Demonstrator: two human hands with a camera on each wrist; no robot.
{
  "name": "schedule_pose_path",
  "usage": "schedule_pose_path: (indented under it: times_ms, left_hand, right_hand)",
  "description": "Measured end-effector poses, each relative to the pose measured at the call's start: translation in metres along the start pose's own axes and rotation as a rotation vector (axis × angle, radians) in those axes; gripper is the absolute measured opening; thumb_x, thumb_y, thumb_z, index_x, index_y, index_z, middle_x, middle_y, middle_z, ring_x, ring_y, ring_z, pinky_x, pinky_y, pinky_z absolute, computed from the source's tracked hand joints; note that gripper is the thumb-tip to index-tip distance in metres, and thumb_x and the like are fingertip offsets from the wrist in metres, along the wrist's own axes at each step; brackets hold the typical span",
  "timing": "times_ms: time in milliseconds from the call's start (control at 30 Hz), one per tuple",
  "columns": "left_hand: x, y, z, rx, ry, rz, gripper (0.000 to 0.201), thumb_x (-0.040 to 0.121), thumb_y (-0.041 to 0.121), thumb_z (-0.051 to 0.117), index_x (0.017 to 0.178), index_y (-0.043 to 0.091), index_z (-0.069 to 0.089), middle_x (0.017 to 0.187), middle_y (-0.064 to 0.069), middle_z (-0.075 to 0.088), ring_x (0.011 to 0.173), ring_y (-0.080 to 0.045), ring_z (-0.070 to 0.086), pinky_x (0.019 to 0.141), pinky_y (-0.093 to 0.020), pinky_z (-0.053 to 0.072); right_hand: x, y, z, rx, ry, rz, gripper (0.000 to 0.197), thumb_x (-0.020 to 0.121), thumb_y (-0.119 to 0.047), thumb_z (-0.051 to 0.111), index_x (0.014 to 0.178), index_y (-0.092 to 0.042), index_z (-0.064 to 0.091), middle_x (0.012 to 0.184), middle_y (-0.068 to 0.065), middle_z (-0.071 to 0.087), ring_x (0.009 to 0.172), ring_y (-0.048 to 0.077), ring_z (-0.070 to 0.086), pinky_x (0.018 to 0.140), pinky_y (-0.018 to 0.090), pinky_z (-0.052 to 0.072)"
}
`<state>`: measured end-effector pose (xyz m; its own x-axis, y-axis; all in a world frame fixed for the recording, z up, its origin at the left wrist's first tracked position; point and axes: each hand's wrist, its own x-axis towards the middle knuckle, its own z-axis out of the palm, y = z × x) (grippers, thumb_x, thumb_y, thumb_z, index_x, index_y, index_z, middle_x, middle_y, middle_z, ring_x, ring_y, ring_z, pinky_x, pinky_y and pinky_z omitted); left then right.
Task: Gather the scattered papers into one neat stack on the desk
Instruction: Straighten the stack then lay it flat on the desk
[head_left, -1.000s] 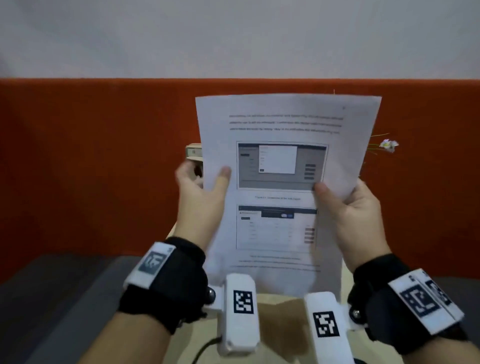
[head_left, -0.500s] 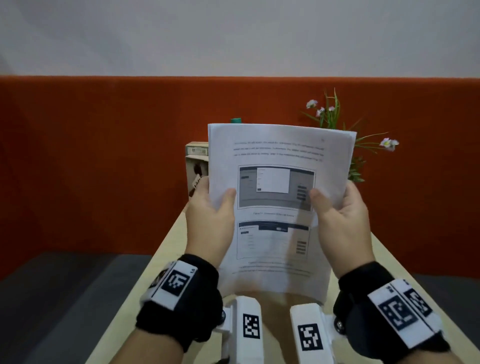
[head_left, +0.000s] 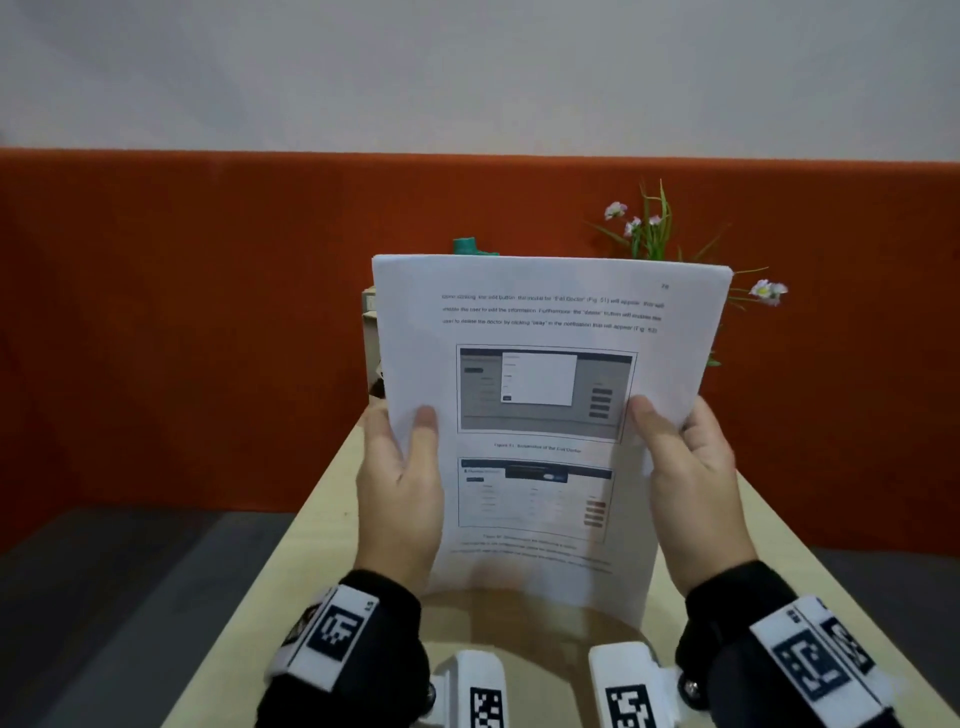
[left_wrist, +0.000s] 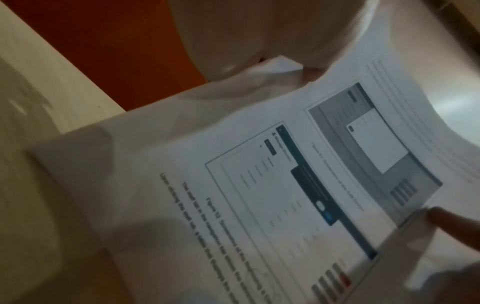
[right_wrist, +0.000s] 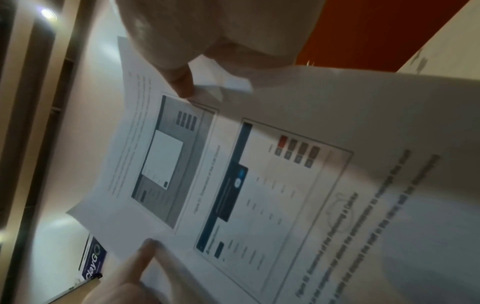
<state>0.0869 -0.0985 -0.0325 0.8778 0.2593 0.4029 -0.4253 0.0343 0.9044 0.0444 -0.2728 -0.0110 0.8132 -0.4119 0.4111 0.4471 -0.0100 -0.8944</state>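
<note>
While held upright at centre frame above the pale wooden worktop (head_left: 322, 499), gathered white printed paper sheets (head_left: 545, 415) pinched by left hand (head_left: 400, 488) and right hand (head_left: 691, 483); squaring and laying down seemingly left.

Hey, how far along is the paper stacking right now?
Gathering looks done: no loose sheets show on the desk. In hand: the left hand and right hand grip the papers upright by their sides, bottom edge near the desk. Left: squaring the edges and laying the stack flat.
</note>
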Motion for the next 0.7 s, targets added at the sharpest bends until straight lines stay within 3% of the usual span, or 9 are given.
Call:
schedule_pose_path:
  times_ms: [100,200,300,367,400,467,533,633,700]
  left_hand:
    - [-0.002,-0.008,0.002,0.059,-0.022,-0.044,0.021,0.102,0.026,0.042,0.117,0.019,0.055,0.105,0.007,0.068,0.101,-0.017,0.066,0.085,-0.035,0.054]
    - [-0.004,-0.02,0.0,0.046,-0.029,-0.126,0.013,0.101,0.025,0.043,0.109,0.025,0.054,0.103,0.005,0.067,0.099,-0.018,0.066,0.078,-0.033,0.055]
    - [-0.008,-0.028,-0.002,0.077,-0.032,-0.175,0.016,0.101,0.024,0.043,0.096,0.033,0.055,0.104,0.002,0.068,0.1,-0.023,0.067,0.087,-0.043,0.055]
    - [-0.006,-0.023,-0.005,0.113,-0.025,-0.157,0.016,0.101,0.019,0.045,0.099,0.03,0.056,0.1,0.004,0.067,0.102,-0.025,0.066,0.086,-0.037,0.054]
    - [-0.002,-0.016,-0.008,0.141,-0.033,-0.119,0.014,0.101,0.016,0.046,0.101,0.024,0.057,0.098,0.004,0.067,0.102,-0.025,0.065,0.082,-0.031,0.052]
    - [0.008,0.006,-0.012,0.238,-0.087,0.045,0.013,0.1,0.013,0.048,0.1,0.016,0.06,0.093,0.002,0.068,0.094,-0.022,0.064,0.072,-0.022,0.047]
    - [0.022,0.03,-0.016,0.404,-0.146,0.248,0.014,0.099,0.012,0.05,0.091,0.006,0.061,0.085,-0.008,0.069,0.083,-0.029,0.063,0.059,-0.024,0.039]
    - [0.04,0.065,-0.013,0.6,-0.197,0.445,0.017,0.097,0.013,0.05,0.09,0.002,0.06,0.082,-0.014,0.066,0.077,-0.033,0.059,0.055,-0.027,0.039]
    - [0.046,0.082,-0.009,0.698,-0.238,0.518,0.018,0.098,0.016,0.048,0.089,0.005,0.058,0.083,-0.009,0.065,0.075,-0.026,0.058,0.06,-0.03,0.047]
  right_hand:
    - [-0.002,0.002,0.003,0.013,0.003,0.004,0.016,0.096,-0.018,0.05,0.102,-0.029,0.061,0.109,-0.002,0.071,0.099,0.014,0.068,0.076,0.024,0.05]
    - [-0.002,0.004,0.002,0.014,0.014,0.009,0.017,0.096,-0.018,0.051,0.102,-0.03,0.06,0.109,-0.002,0.071,0.1,0.014,0.068,0.078,0.026,0.051]
    - [-0.006,0.002,0.002,-0.007,-0.004,0.021,0.016,0.095,-0.02,0.051,0.102,-0.032,0.058,0.109,-0.004,0.07,0.102,0.014,0.067,0.08,0.029,0.052]
    - [-0.008,-0.006,0.001,-0.116,0.044,-0.001,0.019,0.094,-0.025,0.054,0.112,-0.03,0.053,0.116,-0.005,0.064,0.11,0.017,0.061,0.084,0.03,0.05]
    - [-0.007,-0.014,-0.002,-0.29,0.131,-0.063,0.034,0.091,-0.03,0.057,0.123,-0.028,0.047,0.126,-0.002,0.056,0.119,0.019,0.053,0.092,0.033,0.046]
    - [-0.003,-0.039,-0.008,-0.658,0.33,-0.291,0.071,0.083,-0.04,0.059,0.145,-0.021,0.03,0.145,0.005,0.035,0.135,0.023,0.03,0.111,0.038,0.024]
    - [0.003,-0.068,-0.012,-0.859,0.351,-0.473,0.081,0.083,-0.042,0.059,0.15,-0.018,0.022,0.152,0.007,0.028,0.14,0.022,0.022,0.113,0.036,0.013]
    - [0.019,-0.092,-0.023,-0.915,0.118,-0.338,0.059,0.09,-0.044,0.052,0.144,-0.027,0.034,0.132,-0.01,0.048,0.122,0.013,0.041,0.107,0.045,0.033]
    - [0.024,-0.09,-0.031,-0.839,-0.015,-0.251,0.039,0.092,-0.042,0.05,0.128,-0.026,0.052,0.117,-0.011,0.06,0.104,0.012,0.057,0.091,0.046,0.05]
